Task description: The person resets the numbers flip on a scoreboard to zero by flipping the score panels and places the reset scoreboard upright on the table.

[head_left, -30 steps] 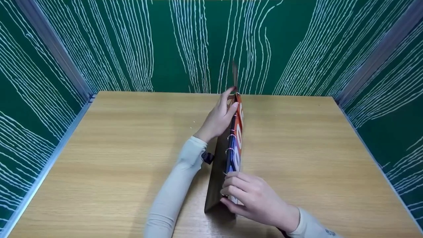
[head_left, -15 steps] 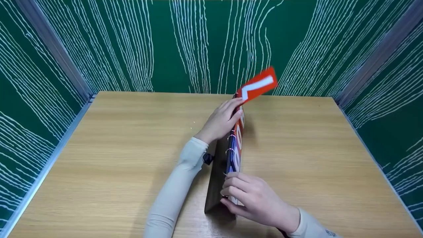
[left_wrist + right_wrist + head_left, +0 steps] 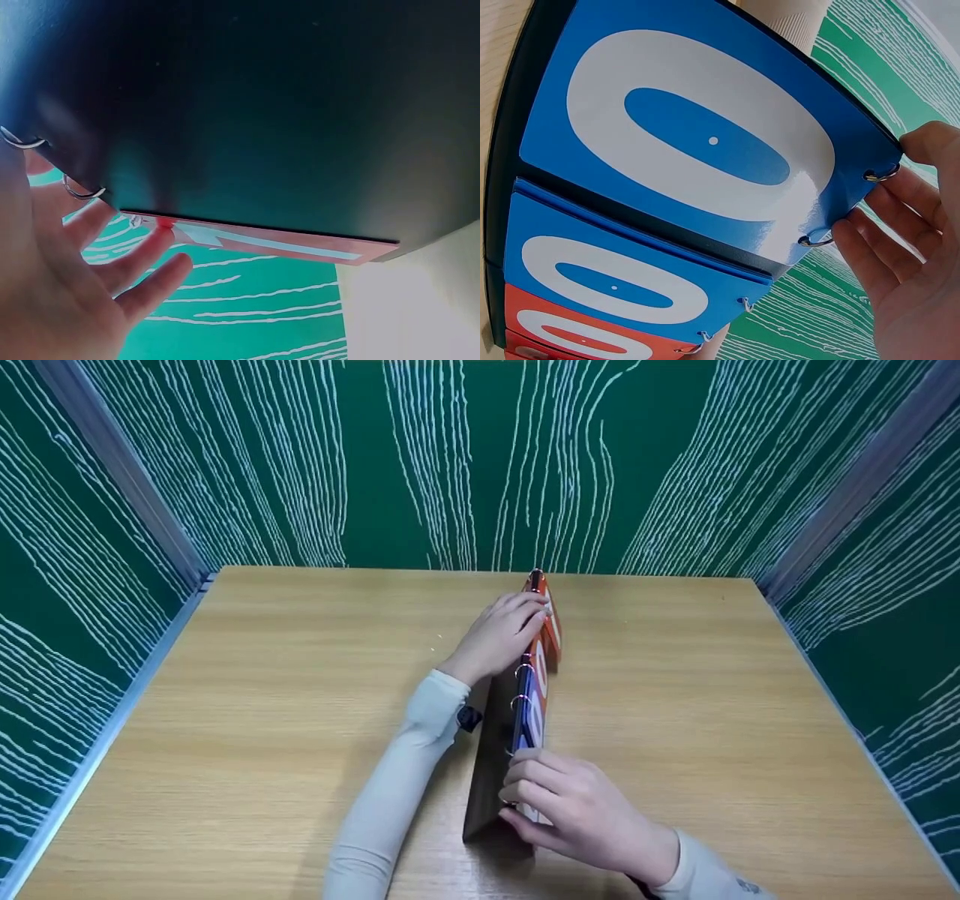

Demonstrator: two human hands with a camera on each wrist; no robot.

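Observation:
A black tabletop flip scoreboard stands like a tent on the table, its number cards hung on metal rings along the top edge. In the head view, my left hand reaches over the far end, fingers resting across the top by a red card. A fingertip touches a red card with a white stroke in the left wrist view. My right hand holds the near top corner with thumb and fingers by the rings. Blue cards showing a white 0 face the right wrist camera, with red ones beyond.
The wooden table spreads out on both sides of the scoreboard. Green walls with white wavy lines enclose it at the back and sides. Tiny white specks lie left of the left hand.
The red card at the far end has swung from upright over the top and down onto the right face. My left fingers followed it over the edge. The right hand has stayed put.

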